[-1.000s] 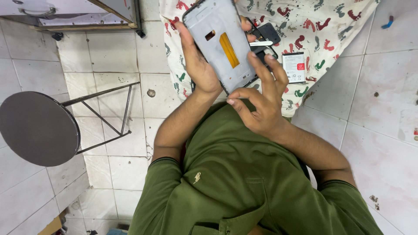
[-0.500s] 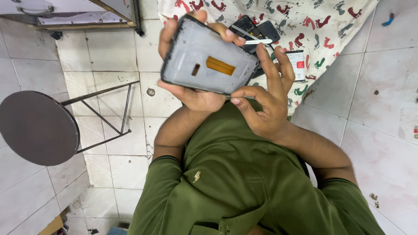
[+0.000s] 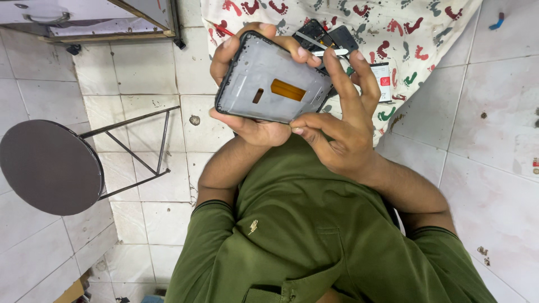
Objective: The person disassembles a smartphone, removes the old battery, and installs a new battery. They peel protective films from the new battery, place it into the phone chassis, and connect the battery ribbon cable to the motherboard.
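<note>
My left hand (image 3: 247, 120) holds an opened phone frame (image 3: 272, 78), grey inside with an orange flex strip, gripping it from below and around its far edge. My right hand (image 3: 337, 120) pinches the frame's near right edge with thumb and forefinger, the other fingers spread over its right end. A thin white tool (image 3: 331, 52) shows just past those fingers; which hand holds it cannot be told. Behind the frame, dark phone parts (image 3: 331, 36) and a small white battery (image 3: 383, 81) lie on a white cloth with red and green footprints (image 3: 415, 33).
A round dark stool (image 3: 48, 165) with metal legs stands on the white tiled floor at the left. A wooden-edged shelf (image 3: 84, 22) runs along the top left. A small blue object (image 3: 497, 22) lies on the tiles at the top right.
The phone frame has been turned from upright to lying sideways and lowered a little. My right hand shifted from its lower corner to pinching the near right edge.
</note>
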